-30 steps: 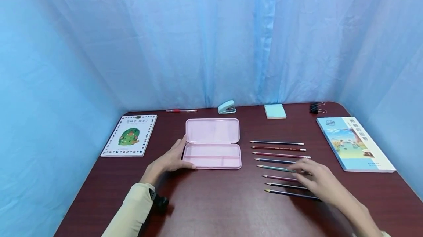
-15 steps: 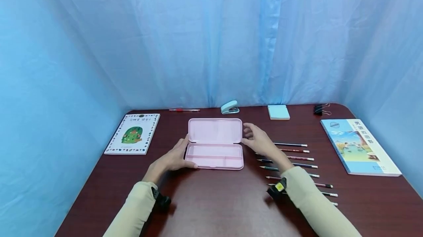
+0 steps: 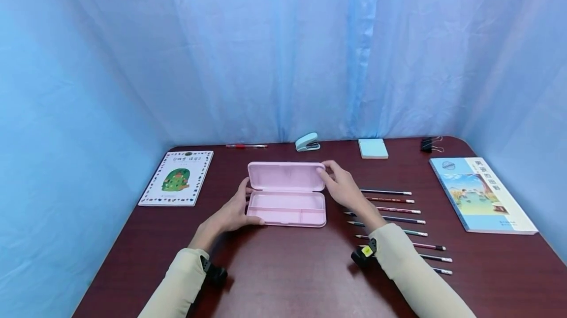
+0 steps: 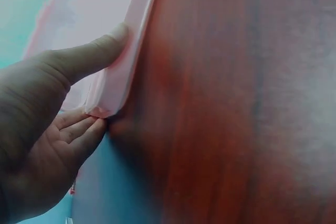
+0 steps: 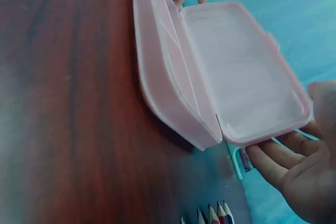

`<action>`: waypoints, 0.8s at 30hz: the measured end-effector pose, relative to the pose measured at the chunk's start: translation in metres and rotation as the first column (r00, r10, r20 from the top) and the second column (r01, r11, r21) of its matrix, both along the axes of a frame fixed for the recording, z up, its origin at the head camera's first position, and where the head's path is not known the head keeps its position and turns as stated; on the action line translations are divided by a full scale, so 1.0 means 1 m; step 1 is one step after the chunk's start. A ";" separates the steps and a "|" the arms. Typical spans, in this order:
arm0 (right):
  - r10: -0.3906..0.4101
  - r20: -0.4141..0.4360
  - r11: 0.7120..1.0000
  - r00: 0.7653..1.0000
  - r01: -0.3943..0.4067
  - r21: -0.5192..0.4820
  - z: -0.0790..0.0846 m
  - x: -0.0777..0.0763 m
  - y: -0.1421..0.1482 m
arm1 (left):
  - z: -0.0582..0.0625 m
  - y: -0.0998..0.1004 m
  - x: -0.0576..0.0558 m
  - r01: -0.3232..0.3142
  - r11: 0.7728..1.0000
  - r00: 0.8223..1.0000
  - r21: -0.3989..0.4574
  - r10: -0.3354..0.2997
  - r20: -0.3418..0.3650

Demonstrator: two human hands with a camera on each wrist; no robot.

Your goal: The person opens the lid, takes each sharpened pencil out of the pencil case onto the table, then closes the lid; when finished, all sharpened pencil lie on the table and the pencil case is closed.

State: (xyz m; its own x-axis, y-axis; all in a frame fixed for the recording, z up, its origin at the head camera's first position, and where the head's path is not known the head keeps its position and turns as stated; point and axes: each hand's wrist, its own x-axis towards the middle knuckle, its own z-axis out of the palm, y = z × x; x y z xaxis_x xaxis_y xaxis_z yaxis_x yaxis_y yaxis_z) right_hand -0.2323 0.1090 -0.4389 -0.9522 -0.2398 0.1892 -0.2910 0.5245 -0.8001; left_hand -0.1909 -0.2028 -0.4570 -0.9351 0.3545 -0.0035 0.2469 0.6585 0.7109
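A pink pencil case [image 3: 285, 216] lies unfolded on the dark red table, with divided compartments in its base and nothing in them. Its lid [image 3: 285, 176] is tilted up at the back. My left hand [image 3: 228, 215] holds the left end of the base, thumb along the front wall and fingers at the end, as the left wrist view shows. At the lid's right edge, my right hand [image 3: 344, 189] pinches the lid between thumb and fingers; in the right wrist view the fingers [image 5: 275, 161] lie under that edge. Several pencils [image 3: 400, 219] lie in a row under and beside my right forearm.
A white book [image 3: 177, 178] lies at the left and a blue-and-white book [image 3: 483, 195] at the right. Along the back edge are a red pen [image 3: 246, 146], a pale stapler [image 3: 307, 142], a note pad [image 3: 373, 148] and a black binder clip [image 3: 429, 144].
My right hand has moved left from above the pencils to the lid's right edge and taken hold of it. The lid has tilted up from lying flat. My left hand stays at the case.
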 end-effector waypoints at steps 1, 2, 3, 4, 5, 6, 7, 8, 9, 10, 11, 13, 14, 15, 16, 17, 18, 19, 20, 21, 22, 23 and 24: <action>0.010 -0.026 1.000 1.000 -0.010 0.007 0.001 0.004 0.001 | -0.001 -0.001 0.001 -0.006 1.000 1.000 0.012 0.006 -0.003; 0.023 -0.048 1.000 0.999 -0.022 0.016 0.001 0.008 0.002 | -0.002 -0.002 0.002 -0.009 1.000 1.000 0.012 0.010 -0.015; 0.036 -0.061 0.999 0.997 -0.035 0.025 0.002 0.012 0.002 | -0.002 -0.002 0.003 -0.011 1.000 1.000 0.010 0.011 -0.023; 0.052 -0.074 0.998 0.996 -0.049 0.041 0.002 0.016 0.004 | -0.002 -0.003 0.005 -0.013 1.000 0.999 0.001 0.013 -0.030; 0.072 -0.083 0.996 0.994 -0.067 0.058 0.001 0.019 0.005 | -0.002 -0.004 0.006 -0.017 1.000 0.999 -0.017 0.017 -0.038; 0.090 -0.081 0.994 0.993 -0.084 0.075 0.001 0.023 0.006 | -0.002 -0.006 0.006 -0.022 1.000 0.999 -0.021 0.022 -0.037; 0.116 -0.076 0.989 0.990 -0.108 0.096 0.000 0.026 0.008 | -0.001 -0.007 0.007 -0.028 0.999 0.999 -0.028 0.027 -0.032; 0.142 -0.065 0.984 0.988 -0.133 0.116 -0.001 0.029 0.010 | 0.001 -0.008 0.007 -0.039 0.998 0.999 -0.040 0.038 -0.024; 0.165 -0.049 0.977 0.985 -0.157 0.145 -0.003 0.031 0.011 | 0.002 -0.010 0.007 -0.052 0.998 0.999 -0.047 0.052 -0.010; 0.188 -0.036 0.967 0.982 -0.179 0.180 -0.004 0.033 0.012 | 0.004 -0.011 0.007 -0.066 0.997 0.998 -0.049 0.067 0.006; 0.208 -0.020 0.957 0.978 -0.200 0.211 -0.006 0.035 0.012 | 0.005 -0.012 0.007 -0.078 0.996 0.997 -0.050 0.078 0.015; 0.237 0.010 0.934 0.971 -0.230 0.274 -0.008 0.039 0.010 | 0.007 -0.012 0.008 -0.082 0.993 0.997 -0.084 0.082 0.008; 0.240 0.026 0.925 0.970 -0.237 0.298 -0.009 0.041 0.009 | 0.007 -0.010 0.008 -0.080 0.991 0.997 -0.106 0.081 -0.002; 0.241 0.039 0.917 0.970 -0.240 0.320 -0.009 0.043 0.008 | 0.006 -0.009 0.009 -0.074 0.990 0.997 -0.124 0.072 -0.015; 0.238 0.049 0.912 0.970 -0.241 0.331 -0.009 0.045 0.006 | 0.005 -0.007 0.010 -0.066 0.988 0.998 -0.138 0.063 -0.028; 0.236 0.057 0.911 0.970 -0.241 0.335 -0.009 0.046 0.004 | 0.004 -0.006 0.010 -0.057 0.987 0.998 -0.153 0.050 -0.046; 0.235 0.065 0.909 0.970 -0.243 0.338 -0.009 0.047 0.004 | 0.003 -0.004 0.011 -0.052 0.984 0.998 -0.171 0.043 -0.056; 0.233 0.072 0.910 0.970 -0.244 0.335 -0.009 0.048 0.003 | 0.003 -0.003 0.012 -0.051 0.983 0.997 -0.179 0.041 -0.058; 0.232 0.075 0.910 0.970 -0.244 0.335 -0.010 0.048 0.003 | 0.002 -0.002 0.012 -0.048 0.982 0.998 -0.181 0.039 -0.056; 0.228 0.082 0.911 0.970 -0.242 0.335 -0.010 0.049 0.004 | 0.002 -0.002 0.013 -0.045 0.982 0.998 -0.185 0.035 -0.056; 0.224 0.086 0.911 0.971 -0.240 0.337 -0.011 0.049 0.005 | 0.002 -0.001 0.013 -0.040 0.982 0.998 -0.184 0.030 -0.057; 0.220 0.090 0.911 0.971 -0.238 0.338 -0.012 0.049 0.006 | 0.003 0.000 0.013 -0.036 0.982 0.998 -0.185 0.025 -0.060; 0.218 0.092 0.911 0.972 -0.237 0.339 -0.012 0.049 0.007 | 0.003 0.001 0.013 -0.033 0.981 0.998 -0.189 0.022 -0.062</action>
State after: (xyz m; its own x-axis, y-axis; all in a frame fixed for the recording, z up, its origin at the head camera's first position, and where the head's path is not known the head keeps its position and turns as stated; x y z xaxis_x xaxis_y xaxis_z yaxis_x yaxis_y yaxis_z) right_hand -0.1832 0.1156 -0.4510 -0.8702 -0.4926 0.0088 -0.3993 0.6946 -0.5984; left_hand -0.1777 -0.2021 -0.4537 -0.9451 0.3265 -0.0127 0.2645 0.7873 0.5569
